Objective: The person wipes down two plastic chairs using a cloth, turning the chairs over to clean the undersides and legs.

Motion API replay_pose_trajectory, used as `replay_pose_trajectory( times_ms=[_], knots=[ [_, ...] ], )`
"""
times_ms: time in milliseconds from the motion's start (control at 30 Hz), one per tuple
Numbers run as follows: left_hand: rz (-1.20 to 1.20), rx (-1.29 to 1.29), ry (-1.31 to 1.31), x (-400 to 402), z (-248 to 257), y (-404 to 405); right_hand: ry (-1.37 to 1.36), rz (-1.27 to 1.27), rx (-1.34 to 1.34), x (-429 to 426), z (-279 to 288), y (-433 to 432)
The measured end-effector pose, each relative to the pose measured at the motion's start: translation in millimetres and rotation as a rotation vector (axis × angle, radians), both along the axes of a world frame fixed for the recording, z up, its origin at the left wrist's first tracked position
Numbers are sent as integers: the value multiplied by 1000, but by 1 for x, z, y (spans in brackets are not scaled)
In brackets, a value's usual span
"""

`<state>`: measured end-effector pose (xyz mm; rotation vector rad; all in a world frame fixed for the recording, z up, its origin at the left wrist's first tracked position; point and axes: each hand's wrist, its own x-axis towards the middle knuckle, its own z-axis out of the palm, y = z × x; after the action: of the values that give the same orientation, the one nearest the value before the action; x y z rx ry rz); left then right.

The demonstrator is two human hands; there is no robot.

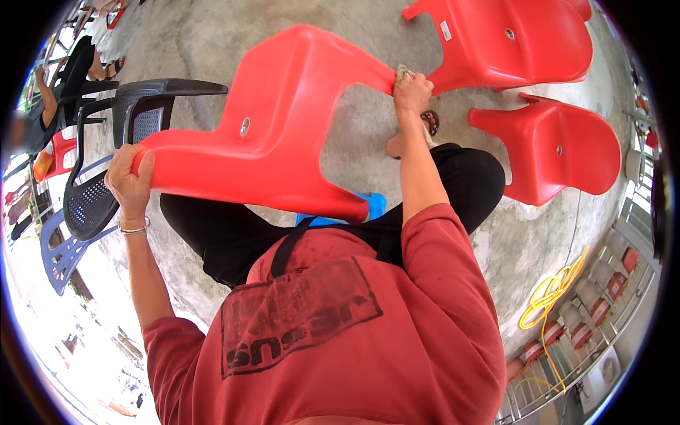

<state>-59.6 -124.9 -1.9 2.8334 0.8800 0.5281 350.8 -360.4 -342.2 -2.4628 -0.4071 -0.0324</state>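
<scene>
A small red plastic chair (276, 143) lies tilted across my knees, with its seat side facing up and away. My left hand (130, 178) grips the rim of its backrest at the left. At the far end of one chair leg is my right hand (413, 94), closed around a pale, yellowish cloth (402, 74) pressed against the leg. The fingertips of that hand are partly hidden. Another leg of the chair reaches down near my lap, above a blue plastic stool (376, 206) that shows between my thighs.
Two more red chairs, one farther (510, 37) and one nearer (558, 151), are at the right. A black plastic armchair (143, 114) and a blue chair (61, 255) are at the left, near a seated person (50, 106). Yellow cord (550, 292) lies coiled on the concrete floor (356, 143).
</scene>
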Motion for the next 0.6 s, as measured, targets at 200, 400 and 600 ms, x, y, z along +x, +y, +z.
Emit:
replay_pose_trajectory(
  times_ms=[200,400,600],
  knots=[
    [21,0,-10,1,-3,-5,34,257,415,-60,61,60],
    [180,-92,-20,-2,-5,9,45,55,124,-31,52,12],
    [64,-13,-15,2,-4,4,123,291,312,-48,88,51]
  ],
)
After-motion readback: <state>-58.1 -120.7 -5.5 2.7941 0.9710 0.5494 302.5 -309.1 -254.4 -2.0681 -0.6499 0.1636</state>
